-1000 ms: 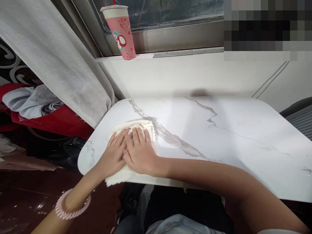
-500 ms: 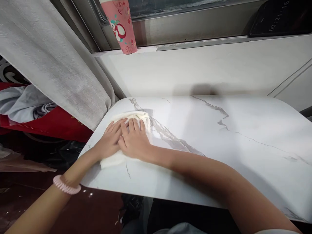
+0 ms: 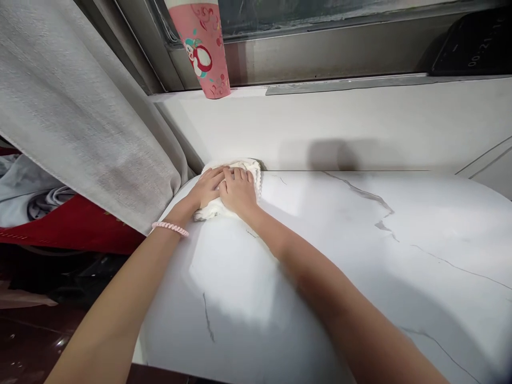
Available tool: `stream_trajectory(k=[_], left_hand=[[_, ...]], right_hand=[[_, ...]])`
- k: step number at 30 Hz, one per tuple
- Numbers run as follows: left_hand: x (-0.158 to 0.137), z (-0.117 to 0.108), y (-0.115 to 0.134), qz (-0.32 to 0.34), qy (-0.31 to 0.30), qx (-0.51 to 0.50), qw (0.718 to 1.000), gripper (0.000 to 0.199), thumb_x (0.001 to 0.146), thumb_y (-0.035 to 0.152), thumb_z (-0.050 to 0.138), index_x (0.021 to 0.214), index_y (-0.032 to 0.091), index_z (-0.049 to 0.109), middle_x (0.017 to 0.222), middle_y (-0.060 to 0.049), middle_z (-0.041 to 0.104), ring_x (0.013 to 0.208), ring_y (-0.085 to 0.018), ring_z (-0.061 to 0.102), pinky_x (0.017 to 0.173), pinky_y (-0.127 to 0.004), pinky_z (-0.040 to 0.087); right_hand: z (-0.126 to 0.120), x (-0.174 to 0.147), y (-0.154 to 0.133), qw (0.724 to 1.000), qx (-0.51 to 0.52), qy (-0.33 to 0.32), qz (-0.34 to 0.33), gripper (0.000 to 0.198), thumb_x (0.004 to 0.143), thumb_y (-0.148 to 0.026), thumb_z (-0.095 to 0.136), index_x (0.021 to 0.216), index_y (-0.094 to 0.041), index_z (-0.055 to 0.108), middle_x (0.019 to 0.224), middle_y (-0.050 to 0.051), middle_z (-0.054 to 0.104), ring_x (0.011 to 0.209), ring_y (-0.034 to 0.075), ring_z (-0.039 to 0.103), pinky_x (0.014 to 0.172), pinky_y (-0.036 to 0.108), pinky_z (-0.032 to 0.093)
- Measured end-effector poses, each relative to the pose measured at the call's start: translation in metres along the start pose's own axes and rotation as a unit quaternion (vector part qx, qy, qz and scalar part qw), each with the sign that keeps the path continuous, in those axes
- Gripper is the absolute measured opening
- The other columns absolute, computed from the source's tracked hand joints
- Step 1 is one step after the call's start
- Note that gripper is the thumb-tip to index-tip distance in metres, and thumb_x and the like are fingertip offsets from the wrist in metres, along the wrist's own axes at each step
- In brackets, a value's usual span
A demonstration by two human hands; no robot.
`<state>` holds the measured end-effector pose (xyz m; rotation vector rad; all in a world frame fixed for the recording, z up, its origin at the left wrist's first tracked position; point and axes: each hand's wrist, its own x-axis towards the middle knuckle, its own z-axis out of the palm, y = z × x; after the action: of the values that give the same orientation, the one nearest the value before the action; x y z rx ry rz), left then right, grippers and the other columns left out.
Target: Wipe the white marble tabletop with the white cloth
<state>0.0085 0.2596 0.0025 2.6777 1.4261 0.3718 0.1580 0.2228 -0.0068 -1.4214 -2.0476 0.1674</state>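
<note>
A white cloth (image 3: 211,212) lies bunched at the far left corner of the white marble-patterned table (image 3: 240,277), its far edge against the wall. Flat on the cloth's left part rests my left hand (image 3: 207,189), fingers stretched out toward the right. My right hand (image 3: 238,194) presses on the cloth beside it, fingers extended forward and partly overlapping the left fingertips. Both palms face down, with the cloth under them. A pink coiled band (image 3: 170,229) circles my left wrist.
On the window ledge above stand a pink patterned cup (image 3: 210,58) and, at the right, a black phone (image 3: 476,45) showing a timer. A grey curtain (image 3: 92,106) hangs along the table's left edge. Beyond it is a red bag (image 3: 80,226) with grey fabric.
Both hands have slid the cloth forward across the table, from nearer the left edge to the far corner by the wall. The camera view has shifted slightly.
</note>
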Motion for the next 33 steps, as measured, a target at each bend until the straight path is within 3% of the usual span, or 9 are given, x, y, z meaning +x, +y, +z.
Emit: stream_trajectory(k=[8,12,16,24,29,33], left_hand=[[-0.007,-0.004,-0.024,-0.012,-0.006,0.014,1.0,0.059,0.086,0.038,0.042,0.142,0.019,0.045,0.154,-0.01,0.038,0.142,-0.027,0.031,0.118,-0.047,0.02],[-0.038,-0.009,-0.028,-0.031,0.011,0.03,0.999,0.06,0.086,0.038,0.038,0.142,0.017,0.044,0.153,-0.011,0.04,0.141,-0.027,0.033,0.118,-0.047,0.02],[-0.078,-0.02,-0.021,-0.052,-0.012,0.031,0.998,0.06,0.087,0.039,0.037,0.143,0.018,0.042,0.154,-0.011,0.037,0.144,-0.026,0.029,0.119,-0.048,0.017],[-0.16,-0.027,0.028,-0.076,0.002,0.033,0.997,0.061,0.09,0.042,0.034,0.147,0.021,0.034,0.155,-0.01,0.035,0.144,-0.026,0.028,0.119,-0.05,0.016],[-0.21,-0.018,0.078,-0.113,0.029,0.079,0.99,0.06,0.091,0.039,0.033,0.149,0.026,0.028,0.156,-0.01,0.034,0.144,-0.03,0.029,0.118,-0.052,0.018],[-0.232,-0.009,0.119,-0.139,0.052,0.111,0.983,0.062,0.092,0.035,0.032,0.152,0.029,0.021,0.155,-0.011,0.035,0.142,-0.031,0.032,0.117,-0.054,0.02]], right_hand=[[0.01,0.01,-0.011,1.0,-0.016,0.0,-0.017,0.046,0.098,-0.025,0.036,0.139,-0.007,0.049,0.134,0.019,0.055,0.13,0.029,0.043,0.115,0.05,0.024],[0.012,-0.003,-0.033,0.999,-0.005,-0.024,-0.029,0.05,0.098,-0.028,0.038,0.142,-0.006,0.045,0.14,0.02,0.051,0.134,0.031,0.039,0.115,0.052,0.024],[0.012,-0.024,-0.06,0.998,0.012,-0.053,-0.042,0.052,0.099,-0.03,0.035,0.145,-0.005,0.04,0.145,0.022,0.046,0.139,0.032,0.035,0.117,0.052,0.02],[-0.006,-0.09,-0.093,0.992,0.048,-0.077,-0.09,0.053,0.1,-0.033,0.036,0.145,-0.005,0.04,0.147,0.022,0.043,0.141,0.032,0.033,0.117,0.055,0.02],[-0.032,-0.134,-0.093,0.978,0.057,-0.108,-0.169,0.053,0.099,-0.034,0.035,0.144,-0.005,0.04,0.145,0.023,0.046,0.139,0.031,0.035,0.118,0.053,0.021],[-0.049,-0.16,-0.084,0.97,0.069,-0.105,-0.208,0.053,0.098,-0.034,0.037,0.143,-0.006,0.041,0.146,0.022,0.045,0.139,0.03,0.035,0.119,0.05,0.022]])
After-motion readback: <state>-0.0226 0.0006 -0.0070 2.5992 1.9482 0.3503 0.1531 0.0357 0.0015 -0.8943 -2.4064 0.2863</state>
